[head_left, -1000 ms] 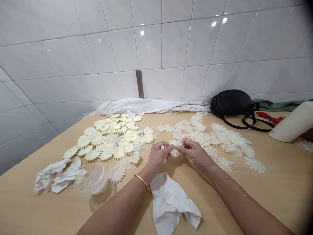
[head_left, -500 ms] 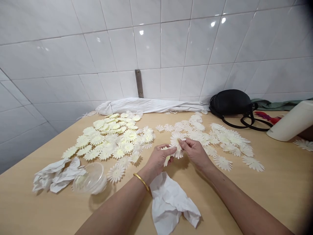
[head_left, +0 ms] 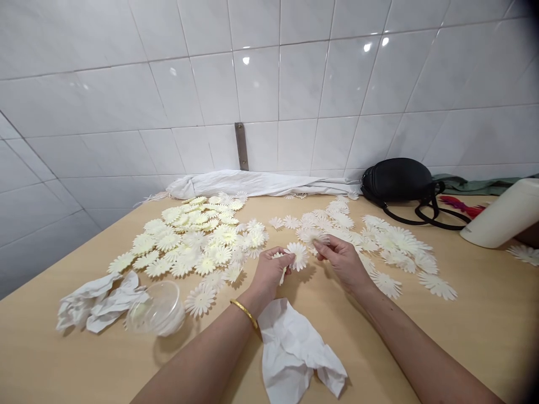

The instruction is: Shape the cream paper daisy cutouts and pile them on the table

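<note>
A white daisy-shaped flower cutout (head_left: 297, 256) is pinched between the thumb and fingers of my left hand (head_left: 269, 272). Part of a second, yellowish cutout shows beneath those fingers. My right hand (head_left: 343, 262) is closed on another pale flower cutout (head_left: 312, 234), held at its right edge, a short gap from the left hand. To the left lies a thick heap of yellowish flower cutouts (head_left: 185, 235). More white flower cutouts (head_left: 400, 241) are spread beyond and right of my right hand. Crumpled white paper (head_left: 297, 348) rests on the table below my hands.
At left stand a clear plastic bowl (head_left: 162, 308) and more crumpled paper (head_left: 99, 300). A black bag (head_left: 396, 179) with a strap sits at the back right, near a white cylindrical container (head_left: 501, 216). White cloth (head_left: 261, 182) runs along the tiled wall (head_left: 295, 78).
My hands, close together over one flower earlier, have drawn apart. A flower cutout has come away in my right hand, while another stays in my left.
</note>
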The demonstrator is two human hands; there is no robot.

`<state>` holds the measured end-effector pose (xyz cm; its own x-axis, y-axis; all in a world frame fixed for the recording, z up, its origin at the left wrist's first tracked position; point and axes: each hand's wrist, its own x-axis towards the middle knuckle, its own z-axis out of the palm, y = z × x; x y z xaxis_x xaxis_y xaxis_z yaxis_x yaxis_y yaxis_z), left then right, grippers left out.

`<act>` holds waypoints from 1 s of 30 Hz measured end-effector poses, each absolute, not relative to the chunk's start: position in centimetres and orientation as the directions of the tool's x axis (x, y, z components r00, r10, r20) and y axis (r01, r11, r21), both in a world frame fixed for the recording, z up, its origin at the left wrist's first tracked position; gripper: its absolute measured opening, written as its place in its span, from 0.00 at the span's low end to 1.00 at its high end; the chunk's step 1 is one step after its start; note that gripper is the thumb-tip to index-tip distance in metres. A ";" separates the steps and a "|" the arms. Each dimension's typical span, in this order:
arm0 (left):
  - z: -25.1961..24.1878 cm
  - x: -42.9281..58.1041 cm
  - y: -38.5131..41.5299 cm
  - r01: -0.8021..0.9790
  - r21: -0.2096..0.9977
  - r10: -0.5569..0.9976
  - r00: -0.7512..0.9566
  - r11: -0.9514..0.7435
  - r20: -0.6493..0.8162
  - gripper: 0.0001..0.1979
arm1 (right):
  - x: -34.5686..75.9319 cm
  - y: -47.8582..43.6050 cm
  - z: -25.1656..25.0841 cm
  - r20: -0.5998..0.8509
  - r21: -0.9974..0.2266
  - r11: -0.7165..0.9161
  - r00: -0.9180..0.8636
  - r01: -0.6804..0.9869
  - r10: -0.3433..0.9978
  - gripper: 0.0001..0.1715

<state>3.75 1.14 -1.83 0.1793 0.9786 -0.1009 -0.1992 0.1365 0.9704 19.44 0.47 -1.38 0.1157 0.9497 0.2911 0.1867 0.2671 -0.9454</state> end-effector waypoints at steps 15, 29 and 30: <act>-1.0 3.7 0.9 -0.303 0.940 0.986 0.097 0.157 -0.134 0.20 | 19.0 -0.2 -0.7 0.652 -0.583 0.394 0.120 0.711 0.748 0.12; -1.3 3.7 0.7 -0.198 0.979 0.991 0.133 0.036 -0.010 0.14 | 18.7 -0.5 -0.7 0.482 -0.735 0.301 0.155 0.608 0.862 0.16; -1.1 3.8 0.5 -0.182 0.983 0.989 0.146 0.024 0.003 0.16 | 18.7 -0.5 -0.7 0.467 -0.752 0.287 0.173 0.594 0.867 0.19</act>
<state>3.78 0.48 -1.15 0.1460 0.9893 0.0027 -0.1816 0.0241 0.9831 18.69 -0.54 -0.70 0.1729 0.8671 0.4672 0.5939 0.2867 -0.7517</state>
